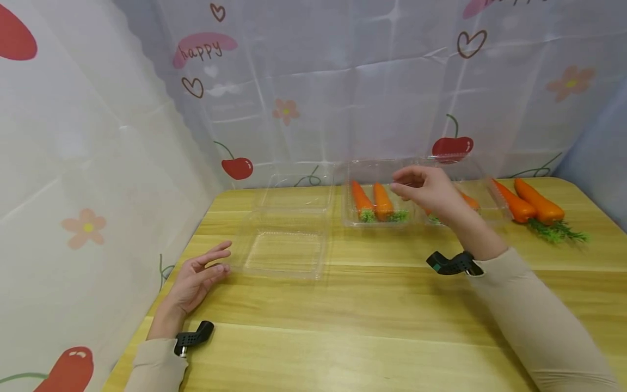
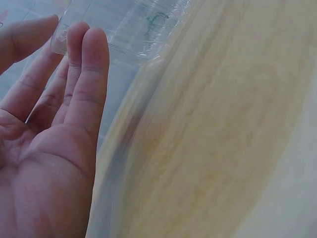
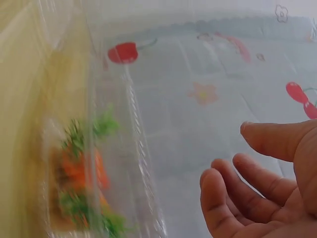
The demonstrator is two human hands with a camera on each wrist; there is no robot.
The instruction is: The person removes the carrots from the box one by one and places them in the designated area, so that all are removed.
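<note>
My left hand (image 1: 198,280) is beside the left edge of a see-through plastic clamshell box (image 1: 284,275), whose lid stands raised at the back. In the left wrist view its fingers are nearly straight and overlap the box's plastic. My right hand (image 1: 431,193) hovers over two more clamshell boxes, fingers loosely bent, holding nothing. The middle box (image 1: 350,220) contains two orange carrots (image 1: 383,202) with green tops. Carrots (image 1: 469,201) also lie in the right box (image 1: 499,215), partly hidden behind my right hand. The right wrist view shows blurred carrots (image 3: 81,171) under plastic.
Two loose carrots (image 1: 539,201) with leafy green tops lie at the table's right back, next to the right box. The wooden table (image 1: 343,337) ends against a patterned cloth (image 1: 338,109) at the back. Another cloth (image 1: 122,163) hangs along the left side.
</note>
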